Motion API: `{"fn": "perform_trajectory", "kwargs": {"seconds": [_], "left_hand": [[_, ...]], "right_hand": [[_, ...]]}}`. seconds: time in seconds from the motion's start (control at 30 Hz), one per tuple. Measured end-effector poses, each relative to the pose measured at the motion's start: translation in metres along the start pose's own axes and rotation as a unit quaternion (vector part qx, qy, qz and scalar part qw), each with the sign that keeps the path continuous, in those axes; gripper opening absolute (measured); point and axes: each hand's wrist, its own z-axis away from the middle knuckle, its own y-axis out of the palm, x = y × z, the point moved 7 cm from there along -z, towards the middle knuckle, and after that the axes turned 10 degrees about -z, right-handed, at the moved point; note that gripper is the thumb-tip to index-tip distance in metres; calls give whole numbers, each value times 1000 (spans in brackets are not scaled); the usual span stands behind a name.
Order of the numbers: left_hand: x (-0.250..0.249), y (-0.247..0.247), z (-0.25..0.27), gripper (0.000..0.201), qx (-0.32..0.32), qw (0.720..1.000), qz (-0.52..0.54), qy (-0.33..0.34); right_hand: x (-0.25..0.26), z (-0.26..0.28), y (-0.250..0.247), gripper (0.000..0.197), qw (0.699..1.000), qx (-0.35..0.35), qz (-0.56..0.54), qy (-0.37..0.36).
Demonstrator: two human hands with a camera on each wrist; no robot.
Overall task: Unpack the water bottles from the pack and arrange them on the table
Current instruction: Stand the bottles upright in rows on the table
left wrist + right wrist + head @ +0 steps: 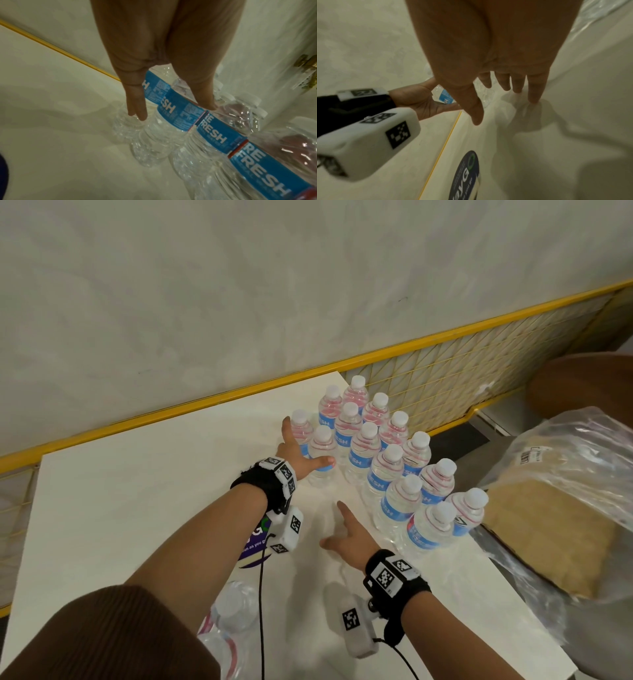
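Several clear water bottles (pixel 394 470) with blue labels and white caps stand upright in two rows along the right side of the white table (pixel 137 491). My left hand (pixel 305 446) is spread beside the nearest bottle of the left row (pixel 322 450). Its straight fingers (pixel 137 108) and thumb (pixel 207 100) span that bottle (pixel 164 129) without curling round it. My right hand (pixel 337 529) hovers open over bare table beside the rows, its fingers (pixel 534 92) spread and holding nothing. The shrink-wrapped pack (pixel 233 621) with remaining bottles lies near the front edge, partly hidden under my left forearm.
A clear plastic bag holding a brown box (pixel 548 525) sits off the table's right edge. A yellow-framed mesh fence (pixel 445 371) runs behind the table, with a brown seat (pixel 589 381) beyond. A round dark sticker (pixel 257 542) marks the tabletop.
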Motion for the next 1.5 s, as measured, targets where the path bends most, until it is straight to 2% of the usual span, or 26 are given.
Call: {"fn": "perform_trajectory", "kwargs": {"seconds": [0.27,0.33,0.43,0.53,0.6,0.67,0.8,0.87,0.93,1.1,1.17,1.33,1.43,1.5], "left_hand": [[2,0,-9,141,-3,1000,19,12],[2,-1,-10,142,-5,1000,19,3],[-3,-5,-7,139,15,1000,-5,6],[4,-18,-11,119,25,999,-15,-33],[8,-32,-14,99,-3,999,-16,-50],[7,-36,-13,83,11,998,-33,-46],[-3,-29,-12,74,58,996,-70,-10],[-2,-27,-15,77,50,996,-80,1],[4,-23,-16,83,44,998,-21,-32],[10,-16,-14,76,21,987,139,-75],[7,-15,-14,77,28,987,139,-72],[-2,-13,-9,92,88,994,42,-53],[0,-16,-5,100,67,994,25,-77],[-5,-11,-1,103,77,995,23,-54]], "right_hand": [[-12,7,6,88,997,13,77,-12],[-7,7,3,90,999,7,51,-9],[11,0,-2,94,999,-9,-46,-25],[41,-11,-6,94,985,-26,-160,-67],[61,-19,-8,93,976,-26,-198,-93],[72,-26,-6,93,972,-17,-213,-94],[77,-37,-6,98,973,-20,-219,-78],[78,-39,-8,99,974,-20,-212,-77],[75,-39,-7,100,975,-18,-208,-74],[70,-35,3,101,972,-12,-216,-90],[73,-36,5,102,971,-8,-219,-99],[75,-41,-1,102,974,0,-208,-94],[73,-41,-1,103,975,5,-206,-83],[74,-39,-1,102,974,4,-206,-93]]}}
